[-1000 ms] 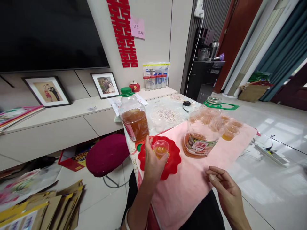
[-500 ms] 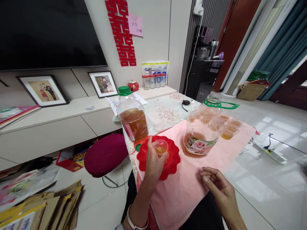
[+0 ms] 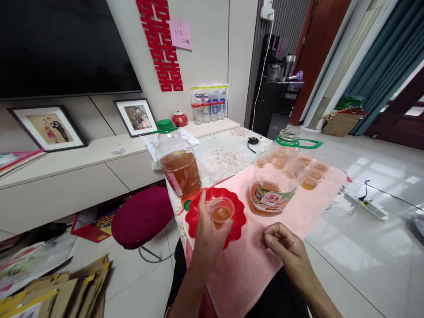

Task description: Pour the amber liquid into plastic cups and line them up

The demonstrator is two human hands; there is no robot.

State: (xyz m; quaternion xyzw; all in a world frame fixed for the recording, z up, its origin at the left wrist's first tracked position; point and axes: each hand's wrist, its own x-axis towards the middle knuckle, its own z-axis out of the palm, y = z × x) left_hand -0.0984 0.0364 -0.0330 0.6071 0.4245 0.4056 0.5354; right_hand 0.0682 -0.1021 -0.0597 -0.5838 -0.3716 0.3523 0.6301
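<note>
My left hand (image 3: 209, 234) grips a small clear plastic cup (image 3: 221, 211) of amber liquid over a red scalloped plate (image 3: 239, 207) on a pink cloth (image 3: 255, 260). To the right, my right hand (image 3: 285, 254) hovers above the cloth with its fingers curled loosely inward and nothing visible in them. Behind the plate stands a capped jug (image 3: 178, 165) half full of amber liquid. An open jug (image 3: 275, 179) with a green ring handle stands to the right, holding a little liquid.
Several filled small cups (image 3: 313, 174) sit on the cloth behind the open jug. A low TV cabinet (image 3: 82, 176) with framed photos runs along the left. A maroon stool (image 3: 142, 216) and cardboard (image 3: 73, 291) lie on the floor; a power strip (image 3: 366, 205) is at right.
My left hand has drawn the cup slightly nearer and lower over the red plate. My right hand has moved left toward it and closed its fingers more.
</note>
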